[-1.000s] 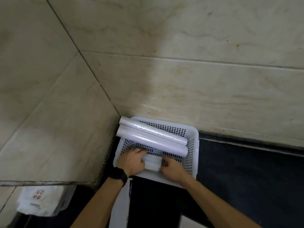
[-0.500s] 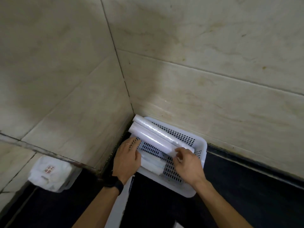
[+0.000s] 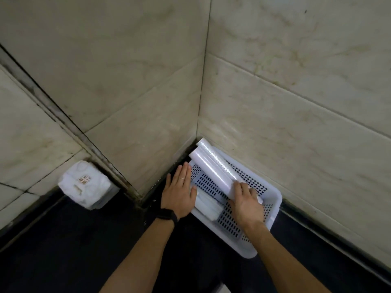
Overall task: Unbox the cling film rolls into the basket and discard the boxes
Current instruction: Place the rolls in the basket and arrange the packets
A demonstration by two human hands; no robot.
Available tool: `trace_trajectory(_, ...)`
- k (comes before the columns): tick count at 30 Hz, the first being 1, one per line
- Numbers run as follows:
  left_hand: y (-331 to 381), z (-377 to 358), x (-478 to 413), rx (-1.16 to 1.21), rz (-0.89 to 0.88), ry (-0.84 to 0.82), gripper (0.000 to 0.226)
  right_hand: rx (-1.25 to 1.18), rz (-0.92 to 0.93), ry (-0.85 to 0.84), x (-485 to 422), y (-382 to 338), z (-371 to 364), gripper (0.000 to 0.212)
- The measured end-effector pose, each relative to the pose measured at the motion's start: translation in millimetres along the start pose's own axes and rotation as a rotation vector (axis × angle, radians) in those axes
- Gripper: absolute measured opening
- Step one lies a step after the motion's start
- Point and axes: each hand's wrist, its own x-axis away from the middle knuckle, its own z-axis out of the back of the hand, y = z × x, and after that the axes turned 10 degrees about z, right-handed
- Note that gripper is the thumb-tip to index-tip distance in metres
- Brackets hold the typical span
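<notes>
Tiled walls [image 3: 275, 102] meet at a corner, where the basket [image 3: 275, 205] is set. 2 rolls [image 3: 213, 168] are laid slanted inside, probably too long otherwise. Their near ends are pressed by the relaxed right hand [image 3: 246, 205]; the rim is steadied by the flat left hand [image 3: 179, 191].

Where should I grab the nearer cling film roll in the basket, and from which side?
Take the nearer roll round its bare middle, from above. Its near end is under the right hand, its far end juts over the basket rim toward the wall corner, and the second roll lies alongside.
</notes>
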Motion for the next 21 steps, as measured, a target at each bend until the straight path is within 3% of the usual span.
trace_trajectory(3, 1, 2, 1, 0.004, 0.009, -0.017, 0.066, -0.083, -0.009, 0.019, 1, 2, -1, 0.055)
trace_trajectory(7, 3, 7, 1, 0.036, 0.025, -0.103, 0.067, -0.375, 0.013, 0.131, 13, 11, 2, 0.059)
trace_trajectory(11, 10, 30, -24, 0.186, 0.089, -0.157, 0.081, -0.555, -0.009, 0.287, 30, 22, 5, 0.054)
trace_trajectory(13, 27, 47, -45, 0.397, 0.102, -0.111, 0.086, -0.602, -0.035, 0.354, 36, 28, 12, 0.053)
trace_trajectory(16, 54, 63, -79, 0.714, 0.250, -0.133, 0.081, -0.652, -0.065, 0.428, 40, 32, 25, 0.053)
trace_trajectory(18, 64, 64, -96, 0.752, 0.341, -0.188, 0.077, -0.644, -0.071, 0.450, 40, 33, 33, 0.053)
trace_trajectory(21, 67, 60, -111, 0.828, 0.379, -0.142, 0.049, -0.603, -0.045, 0.468, 39, 38, 44, 0.052)
